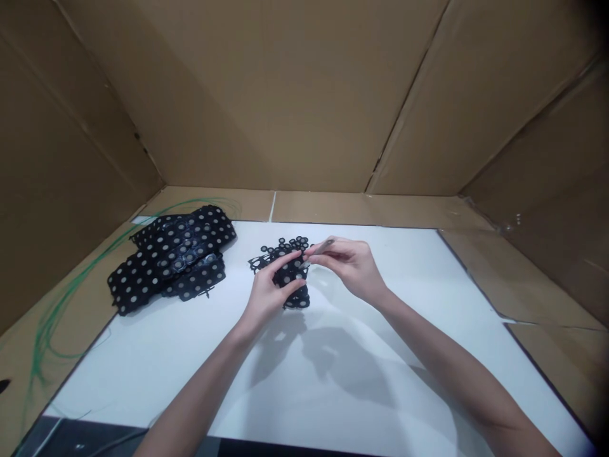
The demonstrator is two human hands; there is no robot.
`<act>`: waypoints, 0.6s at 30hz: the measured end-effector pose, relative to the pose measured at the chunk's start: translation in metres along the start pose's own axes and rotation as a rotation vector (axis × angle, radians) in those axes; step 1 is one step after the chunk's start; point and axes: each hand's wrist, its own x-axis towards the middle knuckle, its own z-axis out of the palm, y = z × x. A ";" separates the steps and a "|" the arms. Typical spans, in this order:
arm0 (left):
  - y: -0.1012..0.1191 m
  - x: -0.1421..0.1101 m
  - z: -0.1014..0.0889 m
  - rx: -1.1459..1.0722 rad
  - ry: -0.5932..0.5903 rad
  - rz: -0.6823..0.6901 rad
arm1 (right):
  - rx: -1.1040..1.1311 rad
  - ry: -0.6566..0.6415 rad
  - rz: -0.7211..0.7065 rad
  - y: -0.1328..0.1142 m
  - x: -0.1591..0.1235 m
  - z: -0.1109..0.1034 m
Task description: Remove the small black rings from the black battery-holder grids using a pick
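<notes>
Between my hands is a black piece with rows of pale round dots (297, 298), ragged at its far edge, where small black rings (299, 242) stick out. My left hand (272, 283) grips this dotted piece from the left, its thumb and fingers on the near and far parts. A slim grey pen-like tool (321, 248) is pinched in my right hand (349, 265). Its tip meets the dotted piece beside my left fingertips. What kind of tool it is, I cannot make out.
Several larger black dotted pieces (157, 260) lie piled on the white board (190, 355) at the left. Loose green strands (66, 298) curl along the board's left side. Cardboard walls (266, 95) enclose the back and both sides. A dark cable (121, 439) runs at the near left edge.
</notes>
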 end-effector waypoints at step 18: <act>-0.006 0.001 -0.001 0.010 -0.114 0.010 | -0.203 0.006 -0.089 0.011 -0.003 0.008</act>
